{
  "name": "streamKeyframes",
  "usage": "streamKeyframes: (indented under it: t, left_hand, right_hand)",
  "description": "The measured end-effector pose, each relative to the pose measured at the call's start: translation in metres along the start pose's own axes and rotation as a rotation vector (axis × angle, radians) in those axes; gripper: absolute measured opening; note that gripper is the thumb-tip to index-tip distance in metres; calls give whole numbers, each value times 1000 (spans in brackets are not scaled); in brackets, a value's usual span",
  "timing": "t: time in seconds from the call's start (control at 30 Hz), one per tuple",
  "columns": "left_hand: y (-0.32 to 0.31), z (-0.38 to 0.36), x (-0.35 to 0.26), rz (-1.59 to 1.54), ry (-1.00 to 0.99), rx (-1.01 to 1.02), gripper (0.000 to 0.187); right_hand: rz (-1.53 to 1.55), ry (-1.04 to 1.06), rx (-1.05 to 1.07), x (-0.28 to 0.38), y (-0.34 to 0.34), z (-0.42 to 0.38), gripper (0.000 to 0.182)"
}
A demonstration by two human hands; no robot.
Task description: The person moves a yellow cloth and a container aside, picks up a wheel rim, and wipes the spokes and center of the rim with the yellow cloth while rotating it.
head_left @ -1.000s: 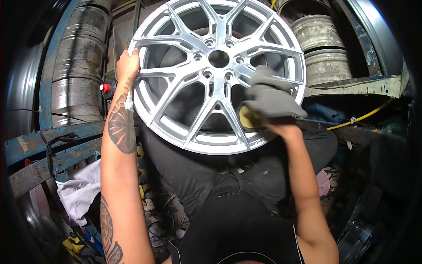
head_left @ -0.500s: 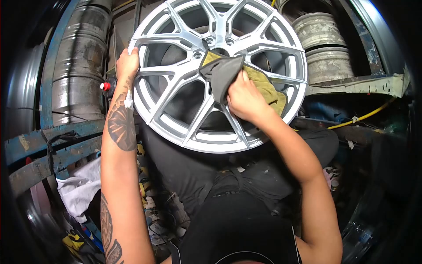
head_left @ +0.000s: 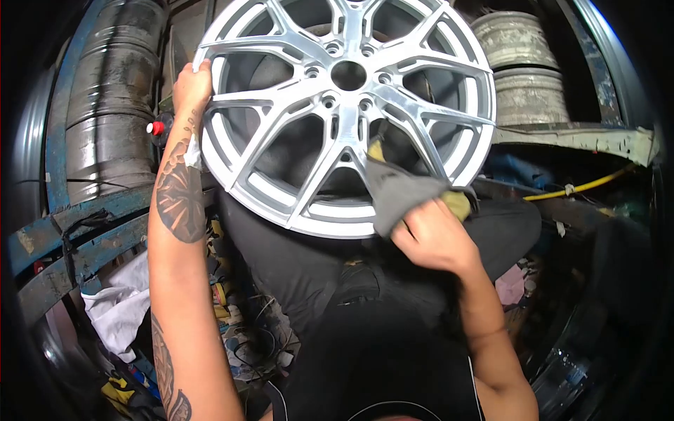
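Observation:
A silver multi-spoke alloy wheel (head_left: 349,116) faces me, its front edge above my lap. My left hand (head_left: 192,87) is closed around the rim at the left side, with the fingers partly hidden behind it. At the lower right of the wheel, my right hand (head_left: 437,235) grips a grey and yellow-green cloth (head_left: 404,191). The cloth lies over the lower-right spokes and the rim edge, slightly smeared by motion. The round centre bore and several bolt holes are uncovered.
Stacked dull metal wheels (head_left: 116,105) stand at the left, with more worn wheels (head_left: 523,70) on the right. A bottle with a red cap (head_left: 156,128) is beside my left forearm. A blue metal frame (head_left: 84,224), a white rag (head_left: 123,302) and a yellow hose (head_left: 583,188) surround me.
My right hand and the cloth have moved from near the wheel's centre down and right to the rim edge. My left hand stays on the rim; the view has shifted slightly.

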State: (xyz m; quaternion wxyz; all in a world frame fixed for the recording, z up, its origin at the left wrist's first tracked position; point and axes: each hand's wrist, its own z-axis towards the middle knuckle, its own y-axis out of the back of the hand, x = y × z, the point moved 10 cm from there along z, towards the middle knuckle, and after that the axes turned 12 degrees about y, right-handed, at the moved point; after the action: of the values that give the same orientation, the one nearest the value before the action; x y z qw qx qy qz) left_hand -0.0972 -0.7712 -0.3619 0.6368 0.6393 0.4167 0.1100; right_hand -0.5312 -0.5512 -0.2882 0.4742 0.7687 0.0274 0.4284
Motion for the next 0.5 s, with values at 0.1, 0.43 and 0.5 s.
streamKeyframes:
  t: [0.1,0.43,0.5]
  left_hand:
    - [-6,9,5,-82,-48,32,59]
    - [-3,6,2,-30,-59,16,62]
    - [-9,30,6,-54,-97,0,61]
  right_hand:
    - [-58,-139,67,-29,-8,14,28]
    - [42,-226,-52,-32,-20,0,23]
    - [149,-119,-273,-49,6,-34,28]
